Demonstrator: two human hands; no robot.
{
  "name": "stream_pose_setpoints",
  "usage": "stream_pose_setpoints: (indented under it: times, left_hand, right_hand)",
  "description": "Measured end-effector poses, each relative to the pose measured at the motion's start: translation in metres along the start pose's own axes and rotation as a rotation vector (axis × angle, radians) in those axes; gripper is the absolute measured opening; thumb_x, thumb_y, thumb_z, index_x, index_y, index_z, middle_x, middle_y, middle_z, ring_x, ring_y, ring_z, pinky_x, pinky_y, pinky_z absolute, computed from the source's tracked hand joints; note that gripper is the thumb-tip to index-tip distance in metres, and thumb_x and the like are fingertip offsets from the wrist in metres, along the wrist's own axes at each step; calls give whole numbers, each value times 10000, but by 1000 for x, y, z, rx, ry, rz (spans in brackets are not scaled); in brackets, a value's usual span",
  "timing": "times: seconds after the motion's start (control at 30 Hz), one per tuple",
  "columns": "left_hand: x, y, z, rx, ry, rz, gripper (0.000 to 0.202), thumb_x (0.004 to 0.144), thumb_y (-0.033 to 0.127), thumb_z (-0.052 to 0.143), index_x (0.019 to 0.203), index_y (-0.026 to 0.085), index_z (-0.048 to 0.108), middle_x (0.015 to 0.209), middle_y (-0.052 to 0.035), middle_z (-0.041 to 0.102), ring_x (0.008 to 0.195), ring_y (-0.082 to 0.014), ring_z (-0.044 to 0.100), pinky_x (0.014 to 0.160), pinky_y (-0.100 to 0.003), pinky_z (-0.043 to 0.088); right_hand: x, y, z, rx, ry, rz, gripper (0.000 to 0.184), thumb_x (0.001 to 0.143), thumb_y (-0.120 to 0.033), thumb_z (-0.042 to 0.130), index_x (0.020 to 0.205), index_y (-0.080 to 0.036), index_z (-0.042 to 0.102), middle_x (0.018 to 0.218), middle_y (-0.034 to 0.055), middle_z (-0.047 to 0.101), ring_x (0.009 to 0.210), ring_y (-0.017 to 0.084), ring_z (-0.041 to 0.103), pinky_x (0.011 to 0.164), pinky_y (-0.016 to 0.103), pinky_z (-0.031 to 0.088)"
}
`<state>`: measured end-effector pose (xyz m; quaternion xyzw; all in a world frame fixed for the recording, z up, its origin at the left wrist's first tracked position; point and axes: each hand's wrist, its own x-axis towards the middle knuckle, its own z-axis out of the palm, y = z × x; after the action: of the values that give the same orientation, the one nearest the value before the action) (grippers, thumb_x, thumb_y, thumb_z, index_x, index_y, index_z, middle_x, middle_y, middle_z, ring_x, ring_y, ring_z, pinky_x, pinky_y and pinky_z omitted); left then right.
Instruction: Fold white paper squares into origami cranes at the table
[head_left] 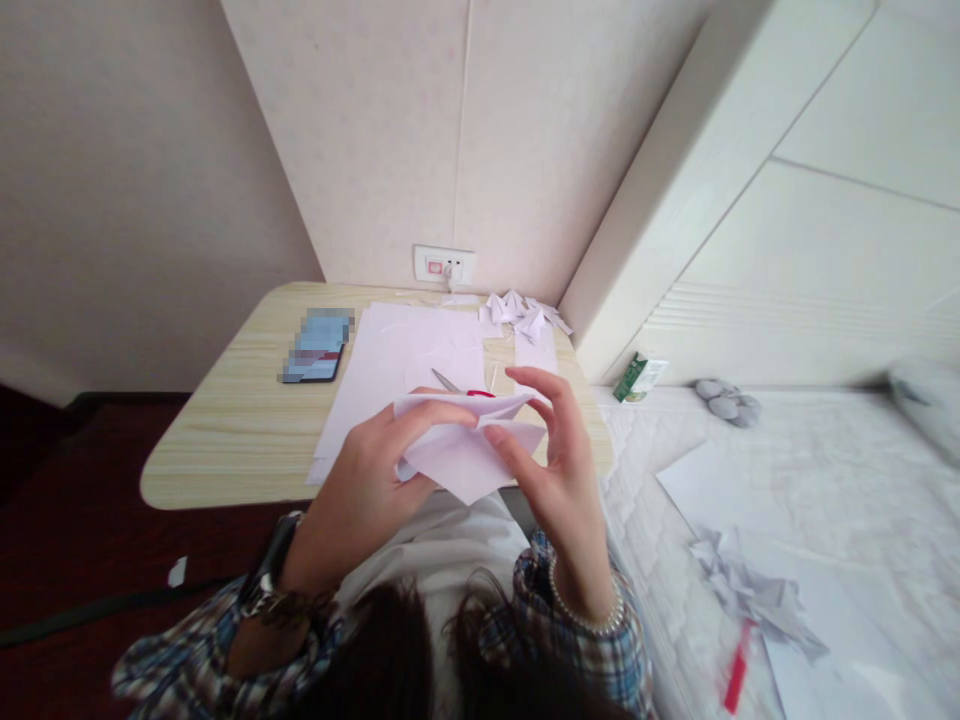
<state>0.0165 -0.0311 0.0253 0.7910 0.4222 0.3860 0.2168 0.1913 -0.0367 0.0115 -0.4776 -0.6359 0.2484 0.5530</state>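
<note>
Between my two hands is a folded piece of white paper (466, 462), its layers spread apart, held up above the front edge of the table. My left hand (379, 455) grips its left side, with the thumb underneath and fingers along the upper fold. My right hand (555, 450) pinches the right side, thumb at the inner fold and index finger raised over the far edge. Behind the paper lie scissors (448, 381) with red handles, partly hidden by it. White paper sheets (367, 370) lie flat under the scissors.
On the wood-grain table (217, 420) are a phone (315, 350) and several small folded paper pieces (517, 312) by the wall. A socket (444, 265) is above. On the bed to the right lie a green-white carton (637, 378), crumpled paper (757, 590) and a red object (739, 668).
</note>
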Motion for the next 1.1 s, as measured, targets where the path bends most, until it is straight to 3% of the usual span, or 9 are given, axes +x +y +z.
stream_pose_setpoints:
  times: [0.1,0.17,0.3,0.4,0.47,0.57,0.77,0.9,1.1]
  left_hand:
    - [-1,-2,-1,-20,-34,53,265,796,127,626,1039,233,633,1102,-6,710,1043,-191,650,905,-275,512]
    - [-1,-3,-1,-58,18,80,258,817,132,617,1054,235,612,1131,-24,692,1099,-198,627,929,-304,511]
    - [-1,-5,4,-240,237,32,272,815,94,610,1034,245,549,1216,-51,636,1167,-206,601,854,-316,561]
    - [-1,-4,9,-385,448,-17,312,790,83,646,1005,247,490,1156,-41,654,1093,-194,645,788,-300,585]
    - [-1,-3,12,-426,522,-28,262,790,98,659,945,232,495,1107,-30,664,1048,-182,659,799,-300,581]
    - [-3,1,12,-306,493,-43,61,872,163,579,837,208,558,1101,-28,667,1075,-173,628,888,-320,539]
    - [-5,4,12,-105,361,-101,45,873,266,588,852,244,621,1137,-18,665,1097,-230,609,947,-413,512]
    - [-5,2,14,-82,385,-180,63,871,236,592,826,254,634,1107,-17,675,1083,-226,620,949,-406,518]
    - [-3,6,15,22,442,-100,50,841,195,622,807,219,650,1083,-26,704,1032,-214,653,951,-404,521]
  right_hand:
    - [1,-1,-4,-11,-56,47,128,815,-265,665,925,-228,613,946,26,664,931,194,612,853,346,479]
    - [1,-2,-6,-6,-45,91,93,810,-277,674,858,-223,617,856,8,668,842,181,612,797,326,479]
    - [-2,-3,-5,38,54,152,87,804,-275,680,840,-223,620,819,-1,664,793,173,606,763,321,474]
    - [-4,-5,0,49,141,155,79,815,-280,665,849,-225,620,824,6,656,784,175,602,732,320,472]
    - [-6,-8,3,42,185,140,69,826,-280,648,848,-225,615,823,7,651,769,171,596,703,312,468]
    - [-7,-11,7,22,228,134,57,841,-274,628,857,-225,602,831,6,652,764,165,591,686,303,460]
    - [-6,-11,9,-12,258,132,55,844,-263,615,857,-221,583,831,6,643,775,163,589,701,308,458]
    - [-5,-9,11,-35,209,125,53,852,-262,592,878,-218,577,856,19,640,802,169,587,720,318,466]
    - [-6,-10,11,-60,172,145,52,858,-263,586,874,-213,582,854,20,643,775,163,580,711,321,467]
